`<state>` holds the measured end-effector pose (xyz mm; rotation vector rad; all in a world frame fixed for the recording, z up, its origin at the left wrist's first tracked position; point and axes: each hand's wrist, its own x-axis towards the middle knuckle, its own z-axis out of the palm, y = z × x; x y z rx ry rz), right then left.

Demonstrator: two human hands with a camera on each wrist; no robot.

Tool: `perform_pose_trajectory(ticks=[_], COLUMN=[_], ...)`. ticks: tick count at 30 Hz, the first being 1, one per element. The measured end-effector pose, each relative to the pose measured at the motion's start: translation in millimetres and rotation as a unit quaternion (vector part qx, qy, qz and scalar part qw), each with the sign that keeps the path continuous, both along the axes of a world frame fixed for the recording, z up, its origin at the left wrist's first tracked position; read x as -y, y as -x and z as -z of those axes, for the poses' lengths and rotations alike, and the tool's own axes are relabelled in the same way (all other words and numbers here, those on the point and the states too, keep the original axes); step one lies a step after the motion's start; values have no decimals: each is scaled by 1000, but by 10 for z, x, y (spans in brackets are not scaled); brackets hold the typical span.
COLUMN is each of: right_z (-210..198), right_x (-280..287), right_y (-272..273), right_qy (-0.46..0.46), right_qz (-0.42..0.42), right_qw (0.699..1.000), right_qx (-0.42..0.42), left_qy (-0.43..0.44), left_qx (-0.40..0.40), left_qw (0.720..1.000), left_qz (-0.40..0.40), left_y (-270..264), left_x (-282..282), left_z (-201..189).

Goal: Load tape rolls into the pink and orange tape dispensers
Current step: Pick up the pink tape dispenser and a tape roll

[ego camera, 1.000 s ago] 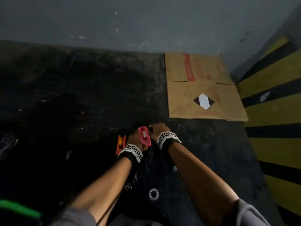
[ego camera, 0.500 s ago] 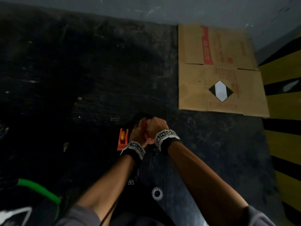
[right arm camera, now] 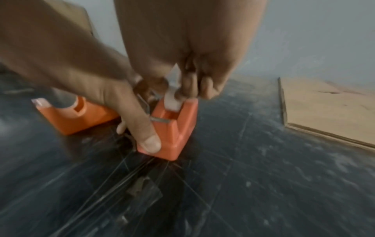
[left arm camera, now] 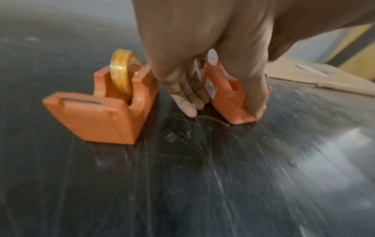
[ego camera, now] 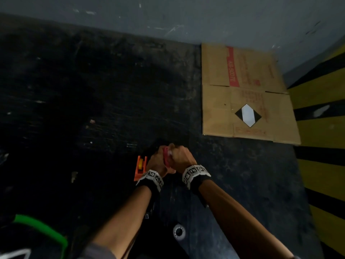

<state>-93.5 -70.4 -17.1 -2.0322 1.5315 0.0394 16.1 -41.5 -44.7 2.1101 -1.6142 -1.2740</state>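
The pink dispenser (ego camera: 165,158) stands on the dark table, looking orange-pink in the wrist views (left arm camera: 227,99) (right arm camera: 176,126). My left hand (ego camera: 157,161) (left arm camera: 223,110) grips its sides, fingers on one wall and thumb on the other. My right hand (ego camera: 180,157) (right arm camera: 182,94) pinches a white tape end (right arm camera: 172,99) above the cutter end of this dispenser. Its roll is hidden by the hands. Just to the left stands the orange dispenser (ego camera: 140,168) (left arm camera: 101,112), with a yellow tape roll (left arm camera: 123,72) seated in it and no hand on it.
A flattened cardboard box (ego camera: 246,94) lies at the far right of the table (ego camera: 74,109). Yellow and black stripes (ego camera: 321,128) run along the right side. A loose tape roll (ego camera: 179,231) lies near me between my forearms. A green curved object (ego camera: 43,228) is at the lower left.
The pink dispenser, earlier held tilted with its white roll showing, now sits down on the table. Both hands have closed in around it. The orange dispenser has stayed put.
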Motion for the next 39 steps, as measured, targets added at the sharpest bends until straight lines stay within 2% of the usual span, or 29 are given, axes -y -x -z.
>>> perform_pose_trajectory(ticks=[2,6,10,12,14,16,18,19,22,27,34,37,39], right_z=[-49,-194,-369,-490,-640,-782,-939,-1023,-1235,-1323,-1306,-1236,-1179], right_x=[13,-29,-186,-266,-353,-438,-530,-574,-711,-886,-1078,-1130,-1179], right_y=[96,283,392,418,417,407,389,377,342,319,339,372,397], right_qy=[7,30,122,155,181,200,200,196,187,188,234,242,225], right_qz=[-4,30,62,81,108,128,147,154,160,170,177,171,183], right_qw=[1000,998,982,970,953,934,914,904,880,865,882,896,893], right_qx=[8,44,126,171,219,269,320,347,406,433,370,329,343], left_qy=[-9,-12,42,98,159,167,114,92,75,75,102,122,147], left_qx=[-24,-19,84,96,25,-145,-338,-403,-494,-552,-536,-490,-452], left_qw=[1000,1000,996,990,986,974,931,907,863,825,832,858,874], left_qz=[-11,2,-1,-20,-39,-57,-81,-84,-78,-98,-96,-98,-98], left_y=[-21,-25,-29,-40,-56,-84,-101,-108,-109,-81,-99,-119,-134], left_x=[22,-6,-28,-46,-62,-117,-223,-281,-430,-576,-732,-773,-817], left_z=[38,25,-135,-275,-410,-582,-803,-910,-1099,-1168,-1233,-1214,-1201])
